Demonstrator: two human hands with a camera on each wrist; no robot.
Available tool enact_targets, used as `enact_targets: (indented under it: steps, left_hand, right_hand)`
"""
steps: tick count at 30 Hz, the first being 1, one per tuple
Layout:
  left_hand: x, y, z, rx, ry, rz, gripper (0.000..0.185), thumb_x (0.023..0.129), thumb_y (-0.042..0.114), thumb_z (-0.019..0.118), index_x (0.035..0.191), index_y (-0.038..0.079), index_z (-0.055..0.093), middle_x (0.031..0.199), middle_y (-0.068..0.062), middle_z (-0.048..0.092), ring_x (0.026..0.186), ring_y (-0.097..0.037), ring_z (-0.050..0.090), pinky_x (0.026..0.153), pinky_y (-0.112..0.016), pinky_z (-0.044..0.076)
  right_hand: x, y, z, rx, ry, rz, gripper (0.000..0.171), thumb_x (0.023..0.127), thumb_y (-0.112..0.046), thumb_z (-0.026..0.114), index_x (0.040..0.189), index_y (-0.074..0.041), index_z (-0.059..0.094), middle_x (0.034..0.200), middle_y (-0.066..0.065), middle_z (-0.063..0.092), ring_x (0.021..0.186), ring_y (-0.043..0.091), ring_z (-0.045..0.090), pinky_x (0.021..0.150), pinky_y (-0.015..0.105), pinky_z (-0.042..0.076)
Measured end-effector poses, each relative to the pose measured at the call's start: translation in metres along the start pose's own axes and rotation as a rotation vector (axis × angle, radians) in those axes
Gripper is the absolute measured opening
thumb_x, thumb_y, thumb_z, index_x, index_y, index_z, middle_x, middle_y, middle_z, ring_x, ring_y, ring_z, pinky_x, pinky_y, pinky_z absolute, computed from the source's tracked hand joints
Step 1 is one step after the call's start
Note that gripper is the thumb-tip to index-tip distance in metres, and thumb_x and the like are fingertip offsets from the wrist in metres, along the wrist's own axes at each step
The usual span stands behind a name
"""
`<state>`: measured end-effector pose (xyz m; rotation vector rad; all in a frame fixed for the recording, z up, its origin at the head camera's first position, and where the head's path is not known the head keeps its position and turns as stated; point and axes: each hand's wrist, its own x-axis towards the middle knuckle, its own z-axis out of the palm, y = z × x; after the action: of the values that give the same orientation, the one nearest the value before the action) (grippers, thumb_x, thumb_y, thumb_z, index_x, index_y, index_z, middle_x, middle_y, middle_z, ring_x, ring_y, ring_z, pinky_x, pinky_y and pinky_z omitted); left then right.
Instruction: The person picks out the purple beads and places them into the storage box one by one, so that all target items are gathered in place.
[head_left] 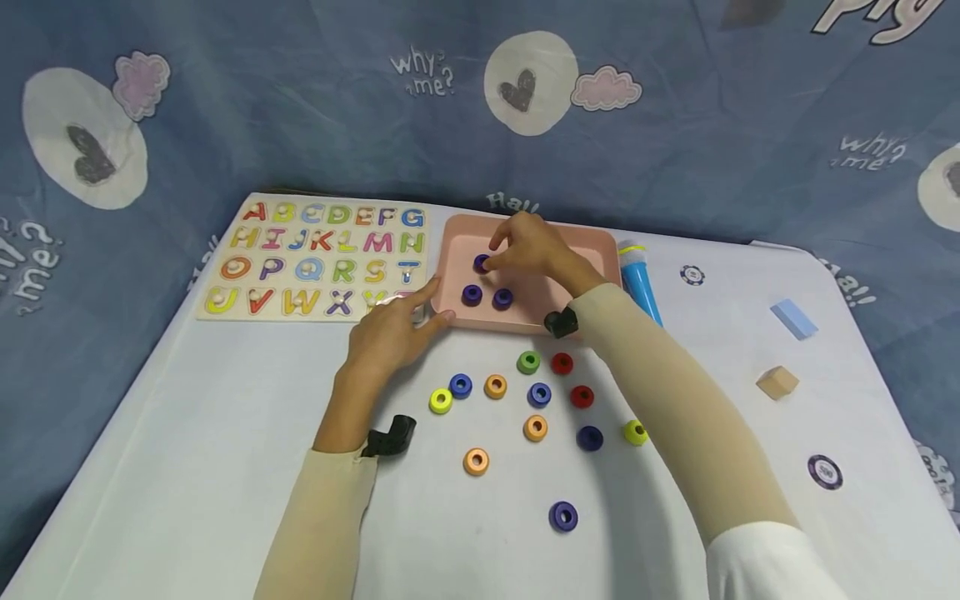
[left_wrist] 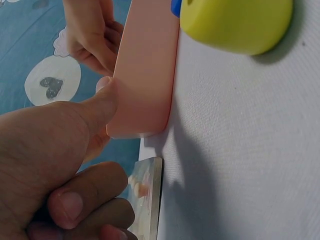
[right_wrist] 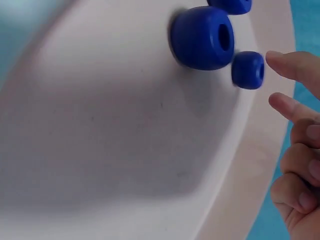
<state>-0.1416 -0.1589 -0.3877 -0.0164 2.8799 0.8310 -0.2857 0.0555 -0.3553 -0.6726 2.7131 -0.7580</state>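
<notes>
Right hand (head_left: 528, 246): reaches over the pink tray (head_left: 600, 250), fingertips on or just above the rearmost purple ring (head_left: 481, 263). The head view suggests a pinch, but the right wrist view shows the fingers (right_wrist: 295, 65) just beside a ring, so I cannot tell whether it is gripped or already let go.

Left hand (head_left: 390, 329): rests on the table by the tray's front left corner, thumb (left_wrist: 102, 100) pressed to the tray's outer wall and the other fingers loosely curled, holding nothing — likely bracing the tray so it does not slide.

Rings in the tray: two more purple rings (head_left: 472, 294) (head_left: 502, 298) lie side by side near the tray's front edge, grouped by colour.

Loose rings: yellow (head_left: 441, 401), blue (head_left: 461, 385), orange (head_left: 495, 386), green (head_left: 528, 362), red (head_left: 562, 363) and others lie scattered mid-table, in front of the tray; one purple ring (head_left: 562, 516) lies apart, toward the near edge.

Alphabet puzzle board (head_left: 315, 258): at the table's far left corner, just beside the tray.

Blue tube (head_left: 641, 287): along the tray's right side.

Right edge: a light blue block (head_left: 793, 319), a wooden cube (head_left: 777, 382) and two poker chips (head_left: 692, 274) (head_left: 825, 472) — well apart from the rings.
</notes>
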Motion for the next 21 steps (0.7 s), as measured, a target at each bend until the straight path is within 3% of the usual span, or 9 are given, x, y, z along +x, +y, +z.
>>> enact_targets:
  steps: [8,15,21]
  left_hand:
    - [0.0,0.0,-0.001,-0.006,-0.002,0.001,0.067,0.097,0.062,0.054,0.157,0.039,0.035,0.154,-0.015,0.045,0.123,-0.044,0.057,0.082,-0.054,0.049]
    - [0.001,0.002,0.0,0.004,0.005,-0.005,0.066,0.098,0.061,0.054,0.157,0.038,0.035,0.153,-0.013,0.046,0.125,-0.045,0.056,0.084,-0.056,0.049]
    - [0.001,0.002,0.001,0.005,0.004,-0.008,0.066,0.098,0.061,0.054,0.157,0.039,0.035,0.154,-0.014,0.046,0.124,-0.044,0.057,0.079,-0.053,0.049]
  right_hand:
    - [-0.03,-0.009,-0.013,-0.041,0.003,-0.129,0.035,0.085,-0.03,0.083,0.111,-0.008,0.076,0.066,0.006,0.055,0.062,0.019,0.048,0.056,0.03,0.035]
    - [-0.082,-0.017,-0.015,-0.055,0.002,-0.247,0.034,0.086,-0.03,0.082,0.112,-0.009,0.077,0.064,0.002,0.046,0.061,0.018,0.042,0.058,0.03,0.031]
    - [-0.131,-0.015,-0.004,-0.072,-0.028,-0.257,0.032,0.085,-0.032,0.083,0.111,-0.014,0.077,0.062,-0.004,0.046,0.061,0.014,0.043,0.059,0.03,0.034]
